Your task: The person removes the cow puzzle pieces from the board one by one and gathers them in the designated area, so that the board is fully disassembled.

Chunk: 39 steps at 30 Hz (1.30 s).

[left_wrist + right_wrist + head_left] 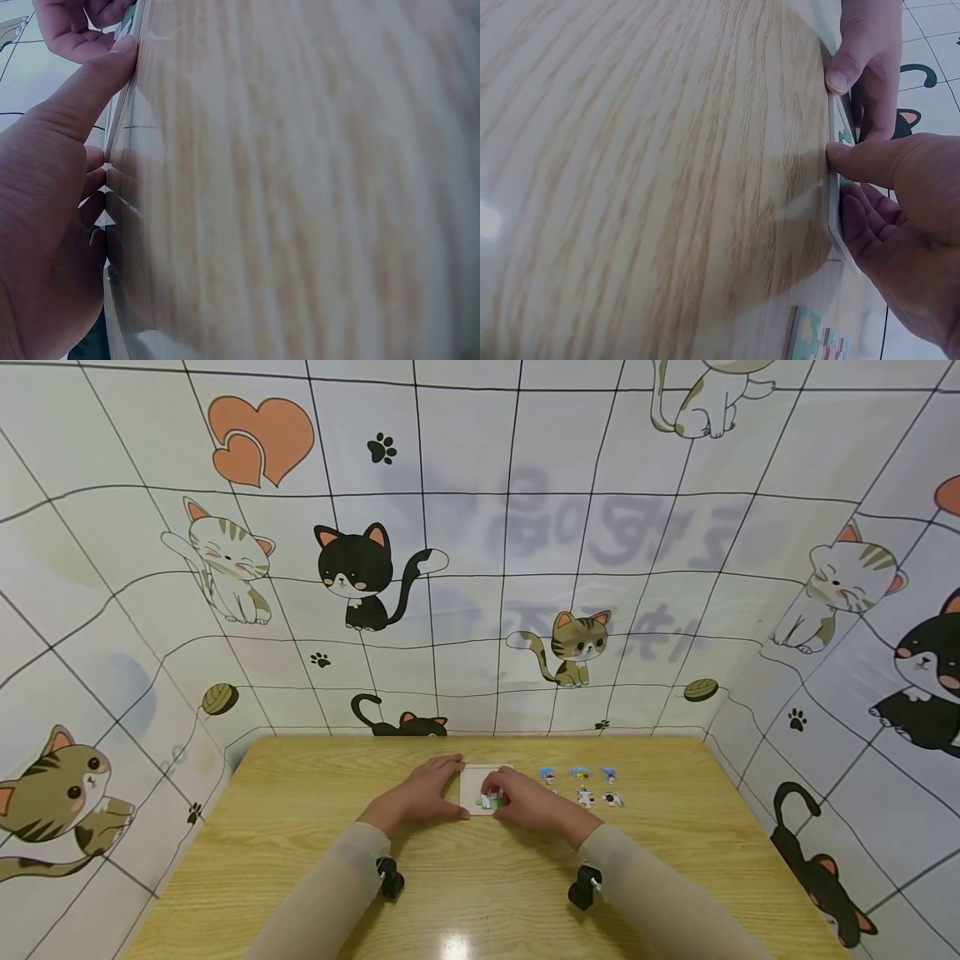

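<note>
A pale, thin-rimmed puzzle board lies flat on the table, with several green-and-white puzzle pieces in its near part. My left hand holds the board at its left side, thumb at the near corner and fingers toward the far corner. Over the board's right part, my right hand curls its fingers at a piece, which they largely hide. In the right wrist view, the right thumb rests on the board's near edge.
Several loose puzzle pieces lie right of the board in two rows, blue ones behind and whitish ones in front. The wooden table meets cat-printed cloth walls at the back and sides.
</note>
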Each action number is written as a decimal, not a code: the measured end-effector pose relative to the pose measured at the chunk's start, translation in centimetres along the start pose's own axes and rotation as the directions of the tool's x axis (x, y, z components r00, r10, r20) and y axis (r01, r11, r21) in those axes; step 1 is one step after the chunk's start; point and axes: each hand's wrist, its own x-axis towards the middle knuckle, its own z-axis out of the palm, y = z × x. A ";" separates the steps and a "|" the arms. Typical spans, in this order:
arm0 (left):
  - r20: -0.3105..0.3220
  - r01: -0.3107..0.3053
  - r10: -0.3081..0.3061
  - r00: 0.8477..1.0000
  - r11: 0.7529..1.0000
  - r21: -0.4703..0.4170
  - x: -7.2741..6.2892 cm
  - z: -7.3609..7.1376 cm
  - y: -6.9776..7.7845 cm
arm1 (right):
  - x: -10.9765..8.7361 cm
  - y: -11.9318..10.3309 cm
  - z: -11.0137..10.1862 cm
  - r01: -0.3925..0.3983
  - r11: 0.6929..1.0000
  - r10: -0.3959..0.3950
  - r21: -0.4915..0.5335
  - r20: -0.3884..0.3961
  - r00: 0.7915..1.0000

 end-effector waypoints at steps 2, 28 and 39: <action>-0.002 -0.004 0.004 1.000 1.000 -0.005 0.0 0.0 0.0 | 0.0 0.0 0.0 0.004 1.000 -0.004 0.003 -0.007 1.000; -0.009 0.003 -0.004 1.000 1.000 -0.015 -0.1 0.1 -0.2 | 0.6 1.1 -0.5 -0.057 0.983 0.057 0.173 0.002 0.998; 0.000 0.006 -0.006 1.000 1.000 -0.006 0.0 0.1 -0.3 | 0.7 0.7 -0.6 -0.042 0.990 0.041 0.138 0.009 0.999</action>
